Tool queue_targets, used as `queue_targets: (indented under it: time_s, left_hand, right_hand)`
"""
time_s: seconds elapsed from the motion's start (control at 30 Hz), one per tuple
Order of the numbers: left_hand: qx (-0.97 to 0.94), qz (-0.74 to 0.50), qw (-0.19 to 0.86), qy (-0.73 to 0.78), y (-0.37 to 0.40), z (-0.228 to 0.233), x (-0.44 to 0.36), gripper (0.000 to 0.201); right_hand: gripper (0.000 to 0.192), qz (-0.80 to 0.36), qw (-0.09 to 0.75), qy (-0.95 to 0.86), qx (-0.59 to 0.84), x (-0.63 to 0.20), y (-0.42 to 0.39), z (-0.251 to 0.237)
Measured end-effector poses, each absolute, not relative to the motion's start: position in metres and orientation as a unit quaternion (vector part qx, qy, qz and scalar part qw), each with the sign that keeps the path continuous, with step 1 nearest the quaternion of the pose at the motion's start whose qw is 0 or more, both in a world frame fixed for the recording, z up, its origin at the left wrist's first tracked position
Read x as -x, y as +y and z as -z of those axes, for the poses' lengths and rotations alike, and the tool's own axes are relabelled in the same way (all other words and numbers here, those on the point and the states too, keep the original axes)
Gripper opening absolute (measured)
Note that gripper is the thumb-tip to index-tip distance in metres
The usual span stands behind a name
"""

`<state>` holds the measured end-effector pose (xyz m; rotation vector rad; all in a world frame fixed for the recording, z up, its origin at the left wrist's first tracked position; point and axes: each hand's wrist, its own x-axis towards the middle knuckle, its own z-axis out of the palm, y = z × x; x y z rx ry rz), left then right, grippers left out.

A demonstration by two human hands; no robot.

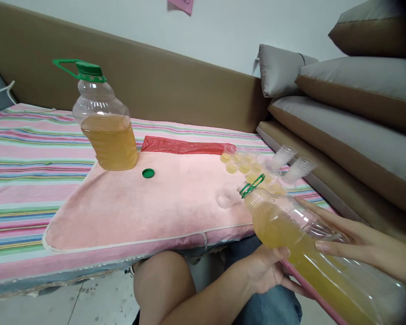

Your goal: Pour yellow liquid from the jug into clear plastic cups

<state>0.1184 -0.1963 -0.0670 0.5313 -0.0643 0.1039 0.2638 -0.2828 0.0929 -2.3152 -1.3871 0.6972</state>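
Observation:
A large clear bottle (291, 230) of yellow liquid lies tilted, its mouth pointing left with a green ring handle (256, 181) at the neck. My left hand (269, 271) grips its underside, thumb against the near side. On the bottle's upper right, my right hand (362, 246) is wrapped round it. Just by the mouth stands a clear plastic cup (226, 198); whether liquid is flowing I cannot tell. Behind the bottle are several small cups (244, 167) with yellow liquid, partly hidden by it. A loose green cap (148, 173) lies on the pink cloth (149, 207).
A large capped jug (111, 144) of amber liquid stands upright at left. Two stacks of clear cups (297, 170) lean at right. A red plastic bag (186, 146) lies behind the cloth on the striped sheet (16, 158). Grey and brown cushions (355, 113) are piled at right.

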Motion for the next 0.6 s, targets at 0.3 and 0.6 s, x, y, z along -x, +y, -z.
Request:
queue_targets:
  time_s: [0.3, 0.6]
  left_hand:
    - [-0.255, -0.059, 0.965, -0.036, -0.1962, 0.0672, -0.1187, 0.091]
    - [-0.249, -0.072, 0.964, -0.064, -0.1972, 0.0716, -0.121, 0.09]
  right_hand:
    - [0.086, -0.29, 0.169, -0.502, 0.797, -0.2642, -0.2792, -0.0949]
    - [0.084, -0.268, 0.187, -0.492, 0.807, -0.2595, -0.2775, -0.097]
